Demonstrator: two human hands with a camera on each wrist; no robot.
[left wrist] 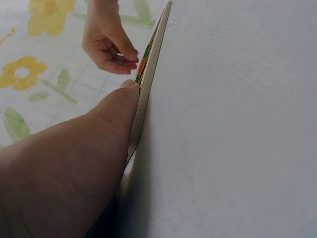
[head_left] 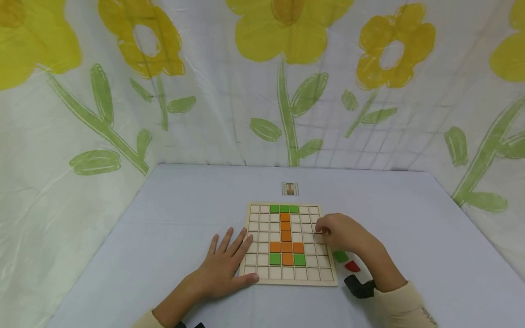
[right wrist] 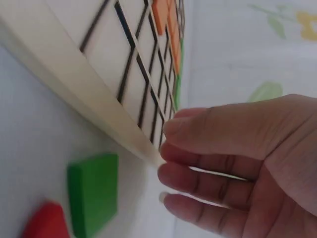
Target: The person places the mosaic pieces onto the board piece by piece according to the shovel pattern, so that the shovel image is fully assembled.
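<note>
A wooden grid board (head_left: 316, 273) lies flat in the head view, with orange tiles (head_left: 286, 247) in a column and crossbar and green tiles (head_left: 284, 209) near its top and lower part. My left hand (head_left: 223, 269) rests at its left side, fingers spread, with fingertips and thumb on the border. Over the right edge hovers my right hand (head_left: 340, 232), its fingers loosely bent. In the right wrist view the thumb and fingers (right wrist: 183, 178) come close together, and no tile shows between them. Beside the board lie a loose green tile (right wrist: 96, 193) and a red piece (right wrist: 47, 223).
Behind the board lies a small pattern card (head_left: 290, 189) on the white tabletop (head_left: 197, 196). A white curtain (head_left: 221, 91) with painted yellow flowers stands at the back. A black wrist strap (head_left: 359, 288) is by the right sleeve.
</note>
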